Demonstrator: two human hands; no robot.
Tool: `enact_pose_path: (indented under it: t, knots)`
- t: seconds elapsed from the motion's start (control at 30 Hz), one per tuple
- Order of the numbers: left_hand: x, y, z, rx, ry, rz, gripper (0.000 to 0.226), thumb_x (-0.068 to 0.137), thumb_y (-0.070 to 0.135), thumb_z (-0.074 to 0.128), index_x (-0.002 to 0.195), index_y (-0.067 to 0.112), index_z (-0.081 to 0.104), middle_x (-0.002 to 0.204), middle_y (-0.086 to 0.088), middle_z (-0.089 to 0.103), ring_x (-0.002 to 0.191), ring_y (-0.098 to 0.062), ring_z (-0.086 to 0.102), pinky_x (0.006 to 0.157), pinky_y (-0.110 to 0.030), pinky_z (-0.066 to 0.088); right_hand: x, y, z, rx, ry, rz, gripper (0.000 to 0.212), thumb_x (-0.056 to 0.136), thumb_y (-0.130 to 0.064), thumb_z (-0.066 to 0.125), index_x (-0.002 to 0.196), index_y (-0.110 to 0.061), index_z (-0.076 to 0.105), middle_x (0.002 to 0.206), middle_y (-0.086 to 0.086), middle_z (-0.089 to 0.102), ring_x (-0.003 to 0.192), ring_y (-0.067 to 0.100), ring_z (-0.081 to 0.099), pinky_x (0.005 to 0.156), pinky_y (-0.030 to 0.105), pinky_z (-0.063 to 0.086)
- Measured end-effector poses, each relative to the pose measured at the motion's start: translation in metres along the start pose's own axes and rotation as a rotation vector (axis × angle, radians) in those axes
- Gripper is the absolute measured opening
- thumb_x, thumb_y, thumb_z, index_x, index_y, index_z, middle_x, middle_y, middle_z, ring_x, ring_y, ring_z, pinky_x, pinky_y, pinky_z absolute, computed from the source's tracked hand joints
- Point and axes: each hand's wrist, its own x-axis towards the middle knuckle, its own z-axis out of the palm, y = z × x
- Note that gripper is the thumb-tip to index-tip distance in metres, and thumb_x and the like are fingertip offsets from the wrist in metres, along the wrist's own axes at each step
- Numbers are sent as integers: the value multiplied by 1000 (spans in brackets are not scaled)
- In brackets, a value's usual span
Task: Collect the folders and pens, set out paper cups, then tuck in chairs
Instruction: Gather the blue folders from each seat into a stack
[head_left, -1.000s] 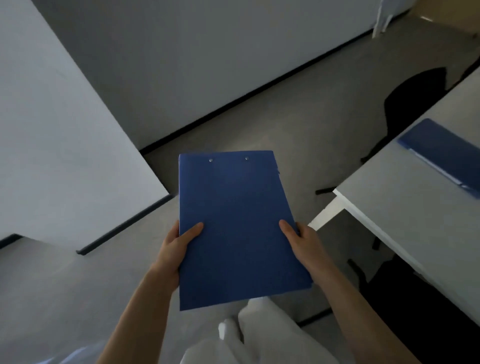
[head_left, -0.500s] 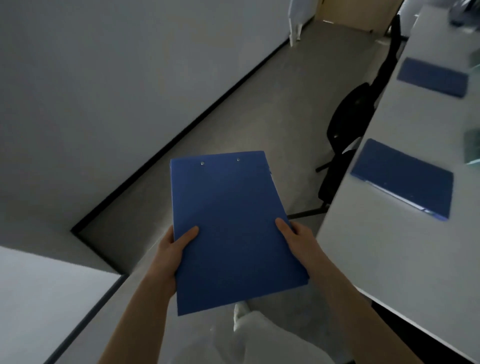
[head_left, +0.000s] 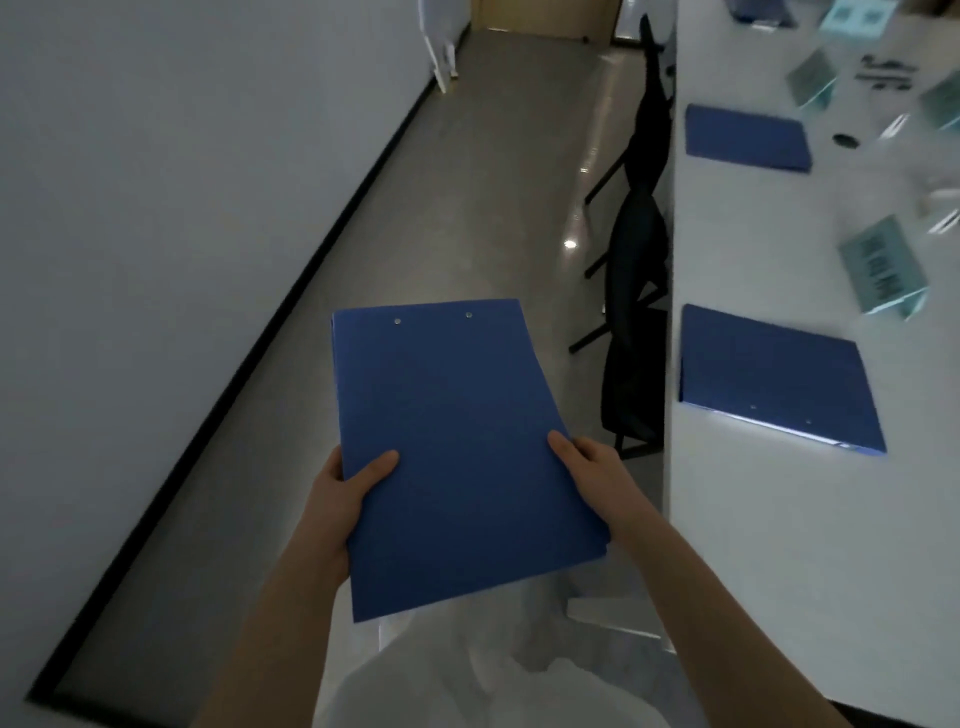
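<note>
On the head view I see both hands out in front holding a blue folder up over the floor, short edge away from me, two small metal rivets showing near its far edge. My left hand grips the folder's left edge, thumb laid across the cover and the other fingers hidden underneath. My right hand grips the right edge the same way, thumb on top, fingers curled under it. The edges under the right thumb look layered, as if more than one folder is stacked there, but I cannot tell for sure. To my right runs a long white table. A second blue folder lies flat on it near the table's left edge, and a third blue folder lies farther along the same edge, well apart from the second. Beyond them the tabletop carries some clear, teal-tinted stands, blurred too much for me to read. Two black chairs stand by the table's left side, level with the two lying folders. A grey floor stretches ahead, bounded on the left by a pale wall with a dark skirting strip.
</note>
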Motion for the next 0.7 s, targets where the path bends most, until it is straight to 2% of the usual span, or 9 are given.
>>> enact_pose_path:
  t: [0.13, 0.27, 0.33, 0.43, 0.47, 0.57, 0.63, 0.7]
  knots:
    - [61, 51, 11, 67, -100, -14, 39, 81, 23, 76, 114, 29, 57, 112, -1, 68, 92, -28, 70, 66, -42, 58, 34, -23, 7, 129, 101, 52, 44, 94, -43, 52, 102, -3, 66, 101, 11, 70, 95, 30, 67, 88, 45, 53]
    - [113, 84, 33, 137, -187, -33, 50, 78, 25, 78, 123, 28, 57, 118, -3, 69, 96, -30, 71, 73, -48, 59, 62, -32, -2, 332, 194, 112, 32, 94, -39, 54, 97, -10, 69, 101, 6, 71, 95, 25, 67, 88, 43, 53]
    - [137, 97, 53, 166, -234, -46, 51, 78, 25, 78, 125, 27, 57, 118, -3, 69, 96, -30, 71, 75, -50, 59, 77, -29, -16, 479, 253, 133, 33, 97, -33, 50, 100, -6, 69, 93, 9, 71, 85, 24, 66, 76, 37, 52]
    - [164, 109, 84, 200, -257, -54, 50, 79, 25, 77, 124, 27, 56, 117, -2, 68, 96, -31, 70, 73, -49, 58, 95, -21, -40, 771, 304, 220, 39, 101, -30, 42, 108, 2, 62, 60, 5, 64, 52, 15, 56, 50, 26, 42]
    - [175, 112, 99, 219, -270, -57, 49, 80, 25, 77, 124, 28, 56, 117, -2, 68, 96, -32, 69, 72, -48, 58, 103, -16, -52, 872, 346, 266, 37, 101, -30, 42, 107, 3, 59, 57, 5, 62, 47, 14, 52, 46, 25, 40]
    - [201, 124, 137, 260, -310, -50, 50, 80, 25, 77, 125, 30, 54, 117, 0, 66, 97, -32, 68, 73, -48, 57, 130, 2, -82, 1175, 453, 355, 32, 99, -29, 47, 107, 1, 56, 73, 12, 63, 51, 19, 59, 43, 24, 48]
    - [220, 133, 164, 299, -323, -33, 52, 79, 25, 77, 126, 29, 54, 120, -1, 65, 98, -31, 68, 75, -49, 58, 152, 13, -103, 1332, 537, 403, 32, 99, -26, 48, 117, -1, 54, 81, 13, 61, 59, 24, 62, 43, 24, 52]
    - [237, 142, 191, 333, -335, -16, 52, 80, 24, 77, 126, 28, 54, 121, -1, 64, 98, -31, 68, 77, -50, 57, 171, 22, -124, 1427, 600, 466, 40, 100, -28, 46, 127, 1, 51, 86, 14, 61, 56, 25, 67, 42, 26, 54]
